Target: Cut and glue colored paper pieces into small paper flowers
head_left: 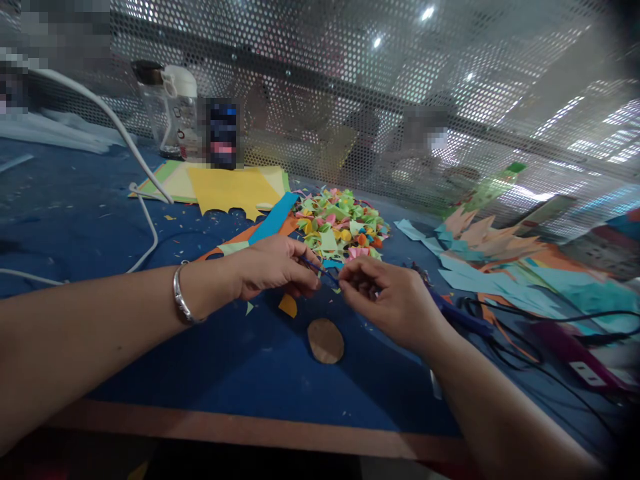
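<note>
My left hand (283,267), with a silver bracelet at the wrist, pinches one end of a thin dark blue strand (326,272). At the other end are the closed fingertips of my right hand (387,297), so the strand spans the small gap between both hands. Its exact kind is too small to tell. Below the hands, a brown oval cardboard piece (326,341) lies flat on the blue table. Under my left fingers is a small orange paper piece (287,305). A heap of small coloured paper cutouts (345,223) lies just beyond both hands.
Yellow paper (227,190) and a blue strip (273,220) lie behind my left hand. A blue-handled tool (463,315), black cables and a purple power strip (575,353) are at right, near pointed paper pieces (490,233). Bottles (187,113) stand before a perforated metal screen (310,73).
</note>
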### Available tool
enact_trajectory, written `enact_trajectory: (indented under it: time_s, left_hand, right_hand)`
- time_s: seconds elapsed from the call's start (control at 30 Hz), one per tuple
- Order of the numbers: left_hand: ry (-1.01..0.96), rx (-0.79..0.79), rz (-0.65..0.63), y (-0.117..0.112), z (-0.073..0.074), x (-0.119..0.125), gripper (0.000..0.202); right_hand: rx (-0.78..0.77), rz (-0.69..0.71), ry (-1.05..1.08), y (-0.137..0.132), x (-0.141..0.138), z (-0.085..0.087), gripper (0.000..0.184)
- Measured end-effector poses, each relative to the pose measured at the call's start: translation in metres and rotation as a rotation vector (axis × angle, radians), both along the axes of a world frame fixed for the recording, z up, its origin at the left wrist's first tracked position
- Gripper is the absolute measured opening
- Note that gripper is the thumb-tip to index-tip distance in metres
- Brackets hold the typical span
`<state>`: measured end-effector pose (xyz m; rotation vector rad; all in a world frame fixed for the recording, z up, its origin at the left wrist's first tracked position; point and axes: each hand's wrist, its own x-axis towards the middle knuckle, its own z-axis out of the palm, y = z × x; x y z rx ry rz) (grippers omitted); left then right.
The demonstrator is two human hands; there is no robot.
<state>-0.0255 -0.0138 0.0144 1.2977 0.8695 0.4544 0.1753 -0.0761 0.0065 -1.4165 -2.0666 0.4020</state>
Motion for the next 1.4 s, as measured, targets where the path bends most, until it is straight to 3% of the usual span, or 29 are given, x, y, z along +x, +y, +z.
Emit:
enact_trajectory:
  time_s: [0.23, 0.43, 0.87, 1.4]
  left_hand:
    - [0.005, -0.041, -0.024, -0.0009, 0.0077, 0.0005, 0.017]
    - [0.027, -0.036, 0.048, -0.002, 0.0052, 0.0024, 0.024]
    - [0.026, -0.025, -0.072, 0.001, 0.0065, -0.0038, 0.019]
    - [0.004, 0.135, -0.109, 0.003, 0.0062, -0.007, 0.007]
  right_hand:
    - [0.021, 0.033, -0.012, -0.0005, 0.0001, 0.0011, 0.008]
    - [0.088, 0.106, -0.047, -0.0011, -0.0007, 0.0023, 0.011]
    - [0.12, 0.118, -0.087, -0.0019, -0.0005, 0.0028, 0.01]
    - [0.075, 0.163, -0.078, -0.0019, 0.0008, 0.002, 0.007]
